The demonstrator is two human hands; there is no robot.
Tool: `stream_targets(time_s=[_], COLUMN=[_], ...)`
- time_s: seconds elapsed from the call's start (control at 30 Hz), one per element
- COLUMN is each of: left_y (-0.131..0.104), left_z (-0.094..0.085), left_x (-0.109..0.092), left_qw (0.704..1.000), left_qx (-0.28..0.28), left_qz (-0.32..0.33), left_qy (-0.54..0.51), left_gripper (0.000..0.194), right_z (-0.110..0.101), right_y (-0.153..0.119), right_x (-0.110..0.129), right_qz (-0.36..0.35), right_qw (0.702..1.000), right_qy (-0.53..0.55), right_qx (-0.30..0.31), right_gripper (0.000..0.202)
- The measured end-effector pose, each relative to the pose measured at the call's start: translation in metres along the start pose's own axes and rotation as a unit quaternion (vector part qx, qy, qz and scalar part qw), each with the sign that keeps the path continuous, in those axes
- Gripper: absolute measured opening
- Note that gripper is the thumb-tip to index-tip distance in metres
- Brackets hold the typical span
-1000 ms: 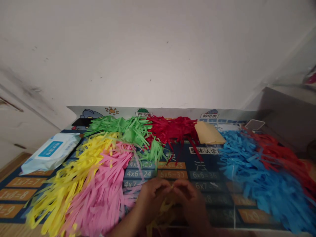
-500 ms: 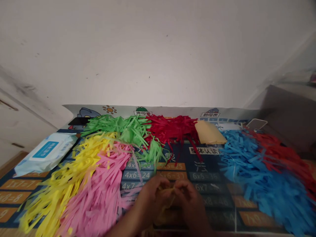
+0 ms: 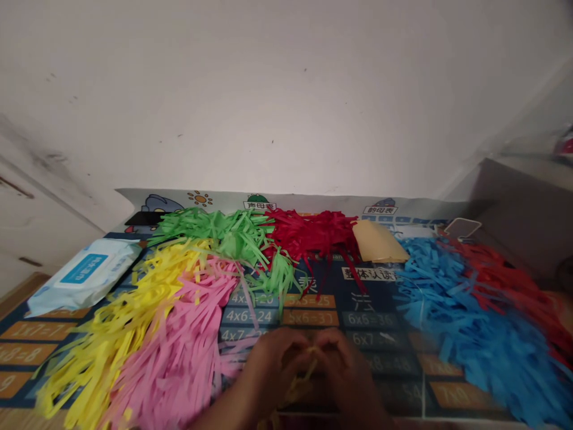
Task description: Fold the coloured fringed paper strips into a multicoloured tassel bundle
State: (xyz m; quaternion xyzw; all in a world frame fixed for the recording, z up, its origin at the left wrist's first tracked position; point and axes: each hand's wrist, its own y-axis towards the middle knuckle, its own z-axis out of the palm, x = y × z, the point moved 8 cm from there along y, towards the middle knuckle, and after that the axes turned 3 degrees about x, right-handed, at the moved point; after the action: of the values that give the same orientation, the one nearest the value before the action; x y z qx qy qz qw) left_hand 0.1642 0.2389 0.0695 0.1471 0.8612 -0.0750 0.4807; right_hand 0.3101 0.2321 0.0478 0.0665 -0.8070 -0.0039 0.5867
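At the front middle of the table, my left hand [image 3: 274, 363] and my right hand [image 3: 344, 364] meet at the fingertips. Both pinch a pale yellow paper strip [image 3: 310, 371] between thumbs and forefingers. Its loose part hangs dimly below the fingers, over the dark mat [image 3: 394, 388]. The remaining fingers are curled and partly hidden in shadow. Just left of my left hand lies a pile of pink paper strips [image 3: 179, 346], some stray ends reaching near the wrist.
Yellow strips [image 3: 120, 334], green strips [image 3: 215, 230] and dark red strips [image 3: 313, 233] lie around. A wet-wipes pack [image 3: 85, 275] rests at left. Folded tan paper [image 3: 380, 242] lies behind, with blue strips [image 3: 483, 334] and red strips [image 3: 514, 286] on the right. A wall [image 3: 286, 95] stands behind.
My fingertips have dropped slightly and drawn closer together on the yellow strip, whose hanging part has shifted. The piles lie as before; the view has shifted slightly.
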Motion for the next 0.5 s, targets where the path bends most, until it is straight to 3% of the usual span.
stream_targets(time_s=[0.17,0.37,0.5], left_y=[-0.002,-0.004,-0.003], left_z=[0.0,0.001,0.004], left_x=[-0.012,-0.006,-0.013], left_qw=[0.999,1.0,0.999], left_qx=[-0.001,-0.003,0.002], left_qz=[0.029,-0.005,0.034], left_qy=[0.021,-0.022,0.01], left_gripper=[0.013,0.006,0.012], right_z=[0.003,0.0,-0.005], right_y=[-0.007,-0.007,-0.006], right_x=[0.007,-0.006,-0.006], right_qz=[-0.043,0.048,0.055], right_qw=[0.999,0.997,0.997], right_qy=[-0.017,0.039,0.044], right_qx=[0.006,0.036,0.023], right_gripper=[0.012,0.012,0.012])
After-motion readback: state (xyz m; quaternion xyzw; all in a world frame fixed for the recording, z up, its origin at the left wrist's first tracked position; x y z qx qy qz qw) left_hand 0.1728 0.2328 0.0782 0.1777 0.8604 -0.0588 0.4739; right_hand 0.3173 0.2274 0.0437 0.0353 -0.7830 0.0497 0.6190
